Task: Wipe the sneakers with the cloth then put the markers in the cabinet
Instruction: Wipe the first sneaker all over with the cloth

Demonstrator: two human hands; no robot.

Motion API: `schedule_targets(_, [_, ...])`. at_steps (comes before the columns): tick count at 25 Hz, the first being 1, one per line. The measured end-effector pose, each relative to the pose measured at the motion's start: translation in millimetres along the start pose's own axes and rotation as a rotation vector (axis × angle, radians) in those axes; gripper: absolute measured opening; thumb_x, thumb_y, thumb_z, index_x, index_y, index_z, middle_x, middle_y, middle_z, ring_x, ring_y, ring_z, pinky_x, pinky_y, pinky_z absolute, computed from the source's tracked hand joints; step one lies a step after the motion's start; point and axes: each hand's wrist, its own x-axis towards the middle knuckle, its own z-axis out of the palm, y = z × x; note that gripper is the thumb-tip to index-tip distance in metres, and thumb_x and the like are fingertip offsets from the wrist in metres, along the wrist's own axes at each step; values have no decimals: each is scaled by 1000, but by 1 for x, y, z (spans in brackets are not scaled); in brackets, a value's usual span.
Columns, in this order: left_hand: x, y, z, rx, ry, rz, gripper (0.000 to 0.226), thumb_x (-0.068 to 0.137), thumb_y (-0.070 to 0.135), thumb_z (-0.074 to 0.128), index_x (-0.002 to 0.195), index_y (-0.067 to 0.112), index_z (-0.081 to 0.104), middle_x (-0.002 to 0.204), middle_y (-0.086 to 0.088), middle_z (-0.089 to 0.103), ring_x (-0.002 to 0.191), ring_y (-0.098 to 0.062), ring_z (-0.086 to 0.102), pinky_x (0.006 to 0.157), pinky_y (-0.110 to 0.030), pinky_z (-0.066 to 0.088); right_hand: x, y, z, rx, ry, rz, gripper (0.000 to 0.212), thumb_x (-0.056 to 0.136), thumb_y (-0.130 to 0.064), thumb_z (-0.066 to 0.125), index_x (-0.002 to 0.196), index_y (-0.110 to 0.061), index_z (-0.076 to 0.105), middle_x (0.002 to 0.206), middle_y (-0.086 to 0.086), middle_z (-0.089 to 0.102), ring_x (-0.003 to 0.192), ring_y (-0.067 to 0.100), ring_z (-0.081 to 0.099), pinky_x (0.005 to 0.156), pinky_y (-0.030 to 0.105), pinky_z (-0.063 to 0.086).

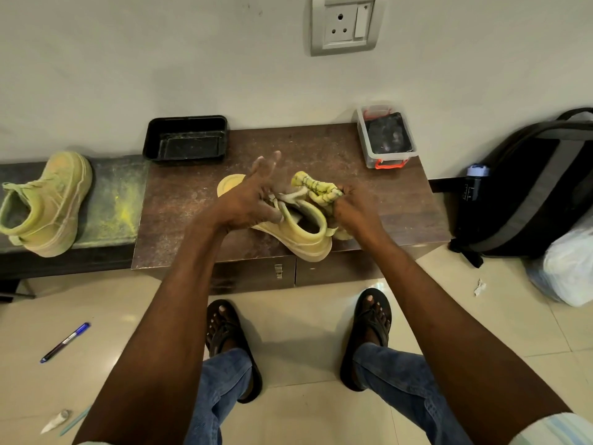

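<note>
1. A black tray sits at the back left of the brown table, against the wall.
2. A clear box with orange latches stands at the back right corner.
3. A wall socket is mounted above.
4. A dark backpack leans at the right, a white bag beside it.
5. Brown sandals rest on the tiled floor.

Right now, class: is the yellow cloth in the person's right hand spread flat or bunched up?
Bunched up. The yellow cloth is a crumpled wad gripped by the right hand against the yellow sneaker.
</note>
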Motion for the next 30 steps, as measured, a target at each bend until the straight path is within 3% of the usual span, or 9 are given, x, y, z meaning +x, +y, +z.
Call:
schedule_targets(3, [-13,9,8,-12,522,-153,39,78,17,68,116,25,64,148,4,38,131,-10,37,93,-28,34,3,3,-1,143,71,25,32,74,-15,45,91,-8,72,84,10,73,81,30,70,71,46,59])
schedule_targets(5, [-24,12,27,31,796,-344,30,81,42,64,100,18,64,110,2,64,99,-15,60,79,-30,47,0,2,2,162,92,29,36,70,-13,43,90,-5,71,86,15,73,85,34,69,73,52,57])
schedule_targets(9, [-36,30,70,-54,588,-512,55,76,67,62,66,12,60,62,1,64,59,-16,61,58,-29,48,-9,-7,1,122,15,91,26,75,-11,47,88,-10,70,81,6,72,75,22,67,70,36,56])
schedule_targets(16, [-17,24,62,-388,518,-487,7,77,21,70,77,14,66,75,-7,70,72,-28,69,66,-42,60,-26,-8,-1,258,3,164,14,74,-3,54,77,-12,64,70,6,61,61,18,56,55,31,44])
schedule_targets(20, [-15,11,40,-404,567,-479,27,83,-2,55,61,13,58,63,-3,57,61,-18,54,52,-22,45,-15,-14,6,356,346,78,34,79,-2,47,103,-13,69,88,-1,67,82,17,65,73,33,56])
schedule_targets(23, [-8,-2,34,-409,534,-462,28,81,-4,52,62,14,61,68,-5,60,69,-21,54,63,-32,42,-23,-21,15,241,254,-112,48,77,-1,44,120,-9,63,105,-2,65,88,9,62,74,10,51])
schedule_targets(26, [-4,-12,29,-431,479,-427,30,82,-5,49,68,16,66,73,-8,66,71,-25,60,67,-39,49,-50,-16,42,-84,3,-511,62,74,1,43,134,-10,52,140,6,51,135,21,41,111,28,34])
schedule_targets(28, [-4,-19,24,-434,455,-401,28,82,-4,50,72,14,69,78,-10,69,73,-27,63,68,-41,53,-44,-2,43,-251,-33,-689,64,74,-2,44,137,-8,48,145,8,45,140,22,33,112,36,34])
schedule_targets(30, [-4,-18,22,-409,438,-371,21,81,-4,55,73,9,69,75,-9,68,71,-23,62,67,-39,53,-29,6,29,-190,76,-565,64,72,3,44,136,-4,49,142,13,47,137,27,37,111,47,36])
